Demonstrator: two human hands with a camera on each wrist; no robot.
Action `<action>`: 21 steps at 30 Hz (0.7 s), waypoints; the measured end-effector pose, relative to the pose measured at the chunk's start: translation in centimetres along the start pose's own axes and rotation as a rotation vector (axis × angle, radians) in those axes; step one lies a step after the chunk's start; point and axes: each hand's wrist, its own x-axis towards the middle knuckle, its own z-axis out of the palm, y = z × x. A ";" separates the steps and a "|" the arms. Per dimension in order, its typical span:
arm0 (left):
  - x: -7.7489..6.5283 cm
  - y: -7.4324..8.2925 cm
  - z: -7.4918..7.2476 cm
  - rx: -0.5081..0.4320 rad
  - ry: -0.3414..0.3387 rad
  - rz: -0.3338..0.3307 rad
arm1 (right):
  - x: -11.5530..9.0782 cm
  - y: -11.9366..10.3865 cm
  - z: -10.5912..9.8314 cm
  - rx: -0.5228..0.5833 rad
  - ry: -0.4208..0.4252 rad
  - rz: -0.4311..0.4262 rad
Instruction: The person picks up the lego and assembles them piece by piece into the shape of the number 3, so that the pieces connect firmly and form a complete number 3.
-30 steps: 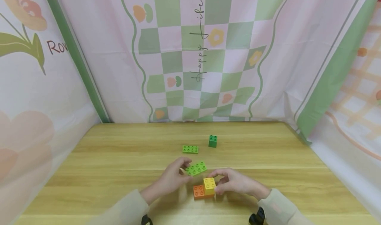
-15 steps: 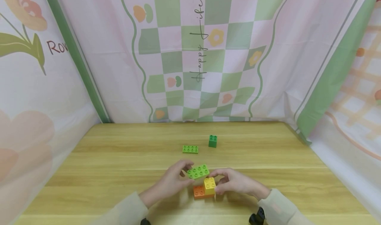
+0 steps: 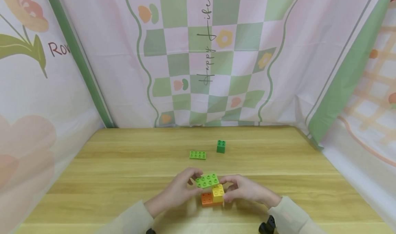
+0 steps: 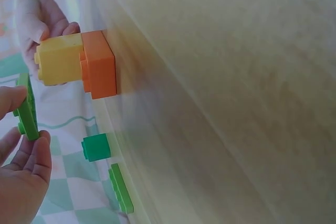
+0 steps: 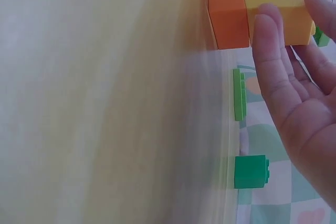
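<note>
My left hand [image 3: 177, 190] pinches a flat light green building brick [image 3: 207, 181] by its left end, between thumb and fingers. The brick is raised, studs up, just behind and above a yellow brick [image 3: 218, 193]. That yellow brick, square with studs on top, sits on the right half of an orange brick [image 4: 100, 65], which rests on the table. My right hand [image 3: 245, 190] holds the yellow brick from its right side, thumb and fingers around it. In the right wrist view, fingers [image 5: 268, 40] lie along the yellow brick's face.
Farther back on the wooden table [image 3: 130, 165] lie a second flat light green brick [image 3: 197, 155] and a dark green square brick [image 3: 221, 146]. A patterned curtain [image 3: 201, 99] hangs behind the table, with more cloth at both sides.
My left hand has brought the light green brick right and toward me, up to the back edge of the yellow brick. The right hand and the orange and yellow bricks have stayed nearly still.
</note>
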 end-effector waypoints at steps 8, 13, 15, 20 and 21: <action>-0.2 0.4 0.2 0.014 -0.021 -0.006 | -0.2 0.2 0.0 0.006 0.017 0.013; -0.2 0.4 0.6 0.025 -0.032 0.026 | -0.3 0.1 0.1 -0.004 0.030 0.023; -0.2 0.4 0.7 0.029 -0.039 0.048 | -0.3 0.1 0.1 -0.006 0.032 0.026; -0.4 0.4 0.7 0.049 -0.069 0.065 | -0.3 0.0 0.2 -0.006 0.029 0.026; -0.4 0.5 0.7 0.049 -0.074 0.065 | -0.3 -0.1 0.2 -0.008 0.025 0.021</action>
